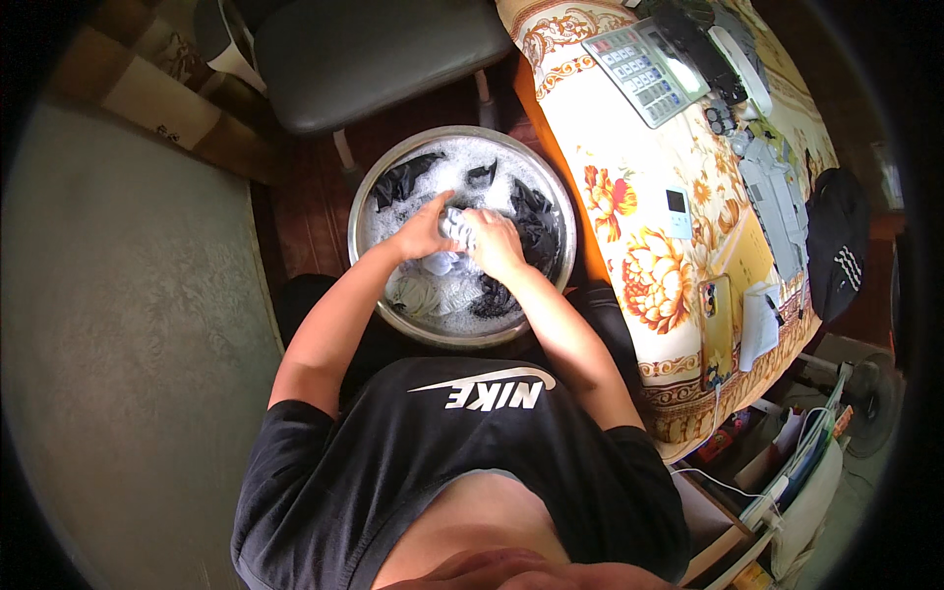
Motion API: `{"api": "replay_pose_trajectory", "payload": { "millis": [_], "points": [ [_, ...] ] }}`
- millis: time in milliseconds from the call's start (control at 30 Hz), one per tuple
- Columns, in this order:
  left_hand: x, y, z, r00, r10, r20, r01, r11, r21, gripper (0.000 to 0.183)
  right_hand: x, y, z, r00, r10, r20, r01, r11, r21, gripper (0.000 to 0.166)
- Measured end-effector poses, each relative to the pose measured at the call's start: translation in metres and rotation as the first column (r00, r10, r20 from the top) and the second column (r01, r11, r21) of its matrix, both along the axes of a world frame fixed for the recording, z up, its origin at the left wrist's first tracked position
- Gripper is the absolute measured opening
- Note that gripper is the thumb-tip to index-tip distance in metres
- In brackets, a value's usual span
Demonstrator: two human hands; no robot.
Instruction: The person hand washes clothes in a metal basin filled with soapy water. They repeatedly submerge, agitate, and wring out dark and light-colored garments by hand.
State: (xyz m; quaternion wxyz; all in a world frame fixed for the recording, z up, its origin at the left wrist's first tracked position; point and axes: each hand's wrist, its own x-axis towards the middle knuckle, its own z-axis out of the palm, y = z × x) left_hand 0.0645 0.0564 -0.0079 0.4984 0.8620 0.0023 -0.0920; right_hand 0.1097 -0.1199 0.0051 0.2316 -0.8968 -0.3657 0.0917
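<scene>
A round metal basin (360,193) stands before me, filled with sudsy water (461,156) and wet clothes. Over its middle, my left hand (426,230) has thumb and fingers around one side of a bunched white-and-dark patterned cloth (456,227). My right hand (494,240) grips the same cloth from the other side, fingers curled over it. Black fabric (537,221) lies in the suds along the right side, and another black piece (404,181) at the upper left. Pale cloth (413,293) rests near the basin's lower left, partly under foam.
A grey padded chair (383,51) stands beyond the basin. To the right, a table with a floral tablecloth (582,125) holds a calculator (645,70), a small white device (678,212), a phone (715,332) on a cable and a notepad (758,328). A pale panel (133,332) rises at left.
</scene>
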Motion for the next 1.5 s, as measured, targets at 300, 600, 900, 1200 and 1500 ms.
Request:
{"api": "replay_pose_trajectory", "payload": {
  "millis": [300, 600, 900, 1200, 1500],
  "points": [
    [-0.068, -0.023, -0.001, 0.964, -0.076, 0.255, -0.032, 0.918, 0.395, 0.062, -0.051, -0.023, 0.015, 0.996, -0.003, -0.092, 0.009, 0.998, 0.059, 0.098],
    [-0.038, -0.043, -0.022, 0.966, -0.034, -0.255, 0.194, 0.749, 0.634, 0.049, -0.023, -0.003, -0.057, 0.999, 0.054, -0.002, -0.053, 0.955, -0.291, 0.057],
    [0.004, -0.004, -0.031, 0.917, -0.203, -0.343, 0.335, 0.857, 0.39, 0.044, 0.02, 0.009, -0.033, 0.92, 0.038, -0.389, -0.143, 0.959, -0.243, 0.027],
    [-0.037, -0.01, 0.04, 0.996, -0.077, 0.056, 0.06, 0.965, 0.257, 0.058, -0.032, -0.011, 0.017, 0.991, 0.114, 0.064, -0.119, 0.99, 0.081, 0.07],
    [-0.048, -0.045, -0.007, 0.987, 0.025, -0.161, 0.064, 0.847, 0.528, 0.072, -0.046, -0.013, -0.026, 0.992, -0.06, 0.115, 0.076, 0.988, -0.137, 0.1]
  ]
}}
